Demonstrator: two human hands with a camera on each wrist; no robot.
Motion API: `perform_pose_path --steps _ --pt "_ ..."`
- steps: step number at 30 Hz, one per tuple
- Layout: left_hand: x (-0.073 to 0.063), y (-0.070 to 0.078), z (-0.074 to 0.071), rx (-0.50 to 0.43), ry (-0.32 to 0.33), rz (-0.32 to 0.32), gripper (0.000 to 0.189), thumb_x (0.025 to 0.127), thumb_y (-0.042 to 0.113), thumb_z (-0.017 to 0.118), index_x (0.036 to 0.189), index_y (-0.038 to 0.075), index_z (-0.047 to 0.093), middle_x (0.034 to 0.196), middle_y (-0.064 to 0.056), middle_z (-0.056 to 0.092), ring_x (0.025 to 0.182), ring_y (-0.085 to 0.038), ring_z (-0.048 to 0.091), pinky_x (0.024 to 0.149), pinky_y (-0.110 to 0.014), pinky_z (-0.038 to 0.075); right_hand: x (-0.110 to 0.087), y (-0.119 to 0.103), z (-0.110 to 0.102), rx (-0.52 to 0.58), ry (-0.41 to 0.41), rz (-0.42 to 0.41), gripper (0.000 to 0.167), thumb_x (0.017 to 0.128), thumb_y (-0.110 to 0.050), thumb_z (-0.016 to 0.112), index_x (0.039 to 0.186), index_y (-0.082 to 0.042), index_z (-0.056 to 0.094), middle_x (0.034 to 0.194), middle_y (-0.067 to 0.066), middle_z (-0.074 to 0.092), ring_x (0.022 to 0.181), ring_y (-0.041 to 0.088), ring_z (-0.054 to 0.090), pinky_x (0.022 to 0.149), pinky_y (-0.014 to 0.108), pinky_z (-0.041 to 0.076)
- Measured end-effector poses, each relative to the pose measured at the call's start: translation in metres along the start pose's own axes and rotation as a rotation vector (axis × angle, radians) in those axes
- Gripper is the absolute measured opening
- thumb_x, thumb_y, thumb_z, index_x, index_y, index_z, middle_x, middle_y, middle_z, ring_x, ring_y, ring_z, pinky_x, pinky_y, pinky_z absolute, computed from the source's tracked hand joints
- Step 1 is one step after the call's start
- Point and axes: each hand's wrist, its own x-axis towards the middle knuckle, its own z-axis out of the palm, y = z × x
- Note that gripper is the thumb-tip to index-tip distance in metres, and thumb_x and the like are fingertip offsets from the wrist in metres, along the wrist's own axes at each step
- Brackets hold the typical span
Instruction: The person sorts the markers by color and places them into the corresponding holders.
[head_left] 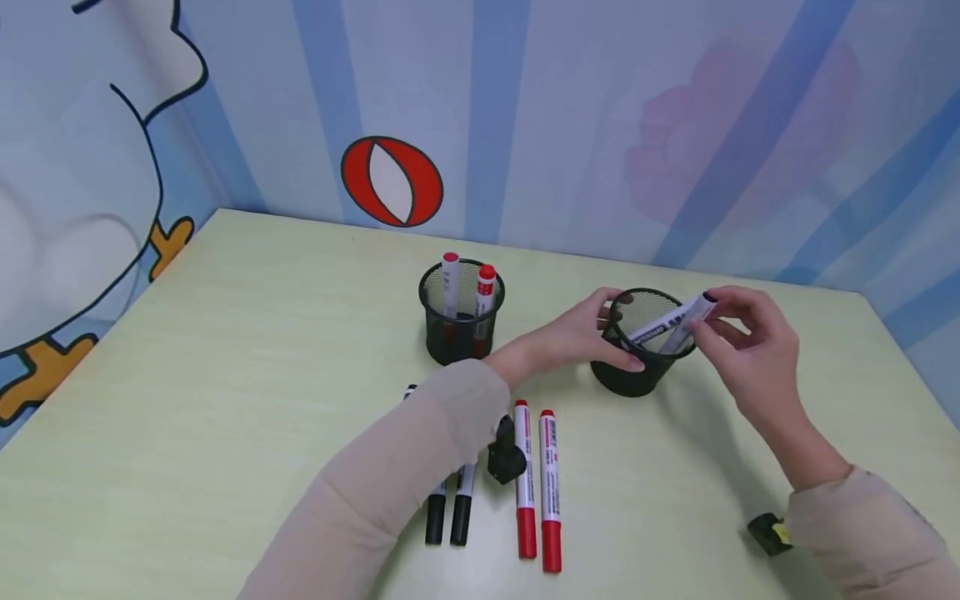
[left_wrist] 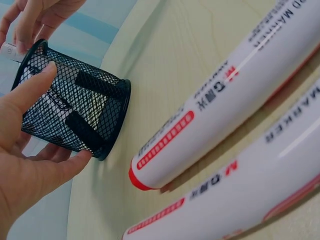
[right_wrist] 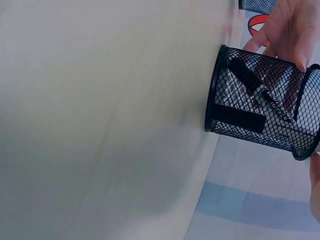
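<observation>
Left hand (head_left: 577, 337) grips right mesh cup (head_left: 637, 367), tilted; right hand (head_left: 750, 350) pinches marker pair (head_left: 671, 323) at its rim. 2 cups, 2 red markers (head_left: 465, 287) in other cup (head_left: 459, 333); bench (head_left: 225, 375): 2 red, 2 black.

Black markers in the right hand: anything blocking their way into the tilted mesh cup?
Nothing visible. The right hand holds the black markers with their lower ends already past the rim of the mesh cup, which the left hand steadies.

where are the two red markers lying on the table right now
In the head view, the two red markers lie side by side at bottom centre, right of the black markers, near the left sleeve.
</observation>
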Motion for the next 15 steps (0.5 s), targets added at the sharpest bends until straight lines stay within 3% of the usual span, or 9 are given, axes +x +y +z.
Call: perform_pose_path --steps 5,15 --pt "0.0001 0.0000 -0.0005 0.013 0.003 -0.016 0.082 0.074 0.004 0.076 0.140 0.014 0.029 0.136 -0.014 0.041 0.113 -0.015 0.044 0.087 -0.026 0.044 0.0006 -0.0009 -0.0011 -0.035 0.007 0.027 0.032 0.075 0.017 0.063 0.104 0.003 0.061 0.100 0.002 0.057 0.086 0.010 0.060 0.077 0.014 0.049" --pt "0.0005 0.0018 -0.0004 0.032 0.011 -0.009 0.083 0.074 0.006 0.077 0.141 0.013 0.028 0.131 -0.008 0.044 0.113 -0.015 0.044 0.088 -0.026 0.043 0.0001 0.0008 -0.0011 0.008 0.008 0.011 0.030 0.074 0.020 0.062 0.102 0.017 0.055 0.098 0.004 0.056 0.085 0.012 0.060 0.078 0.015 0.049"
